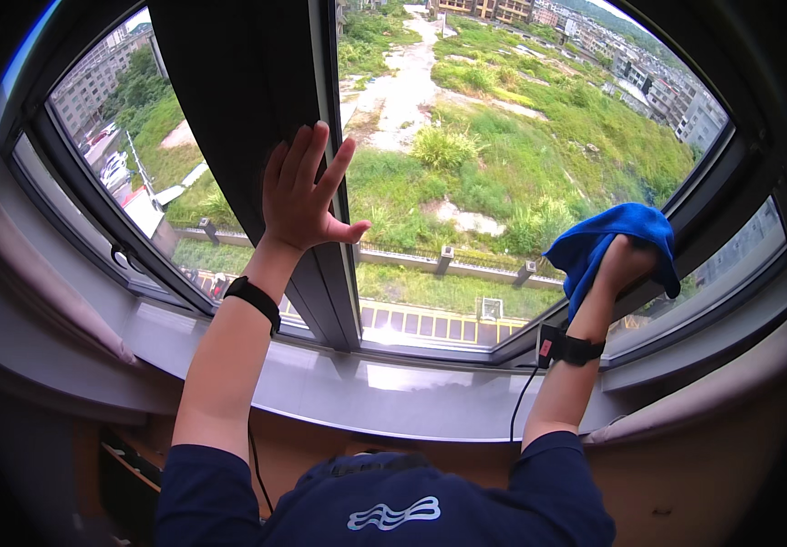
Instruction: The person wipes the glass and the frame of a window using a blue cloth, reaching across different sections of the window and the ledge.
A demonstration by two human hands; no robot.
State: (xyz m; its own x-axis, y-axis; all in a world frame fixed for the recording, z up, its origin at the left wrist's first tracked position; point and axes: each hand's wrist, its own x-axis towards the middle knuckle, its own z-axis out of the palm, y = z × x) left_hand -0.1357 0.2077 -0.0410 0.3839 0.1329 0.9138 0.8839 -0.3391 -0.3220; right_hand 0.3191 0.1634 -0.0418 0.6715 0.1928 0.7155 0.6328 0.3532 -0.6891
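My left hand (pixel 305 191) is raised with its fingers spread, flat against or just in front of the dark window post (pixel 257 109). It holds nothing. My right hand (pixel 628 264) grips a blue cloth (pixel 614 230) near the right edge of the large window pane (pixel 466 173). Part of the cloth bunches over the fingers and hides them, and a corner hangs down beside the wrist. Whether the cloth touches the glass or the frame, I cannot tell.
A pale window sill (pixel 402 392) runs below the panes. Curtains (pixel 699 392) are gathered at both sides. Another pane (pixel 170 164) stands left of the post. Black cables (pixel 523 401) hang by my arms. Grass, a fence and buildings lie outside.
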